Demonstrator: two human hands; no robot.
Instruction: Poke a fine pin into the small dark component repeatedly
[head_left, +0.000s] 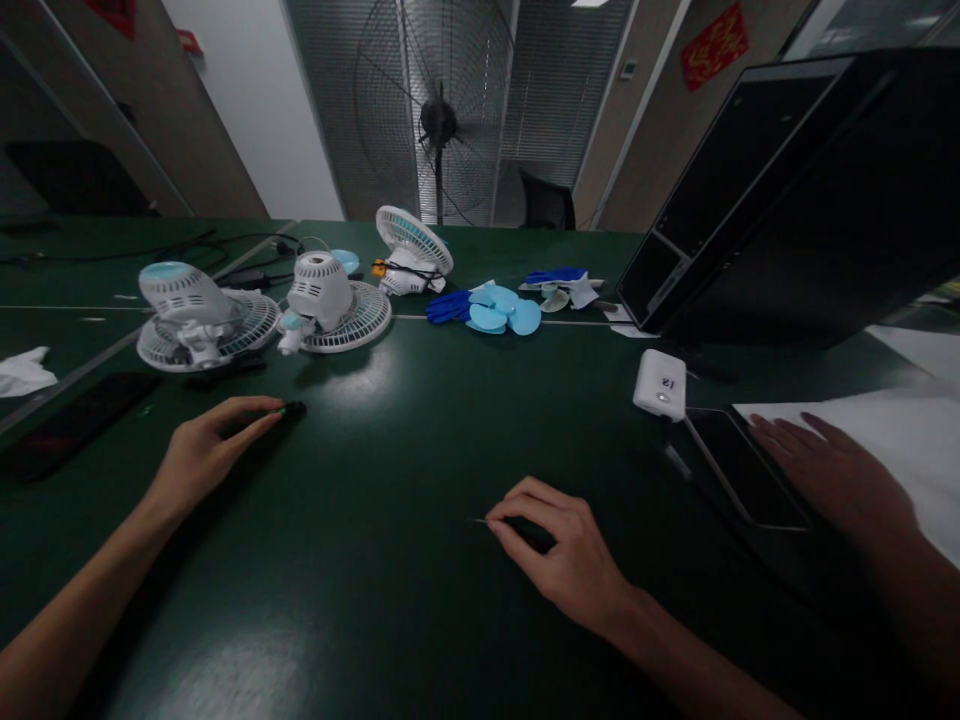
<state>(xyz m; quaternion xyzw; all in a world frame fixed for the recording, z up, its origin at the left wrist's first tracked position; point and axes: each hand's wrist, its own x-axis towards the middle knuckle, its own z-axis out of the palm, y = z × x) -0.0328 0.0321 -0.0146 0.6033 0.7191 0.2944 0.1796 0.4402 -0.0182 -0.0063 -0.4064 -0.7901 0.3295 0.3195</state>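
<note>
My left hand (202, 455) pinches a small dark part (295, 409), at ten o'clock from my right hand (574, 550). Right fingertips pinch a thin shiny piece (478, 520), long axis toward nine; exact kind unclear. White plastic fan (321, 290), round ribbed cage, at one o'clock from left hand, on smooth green worktop (390, 620).

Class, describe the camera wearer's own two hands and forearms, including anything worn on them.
The left hand and right hand are both bare, with no gloves, rings or bracelets visible. The forearms show no sleeves or watch within the picture, and no markings can be made out.
</note>
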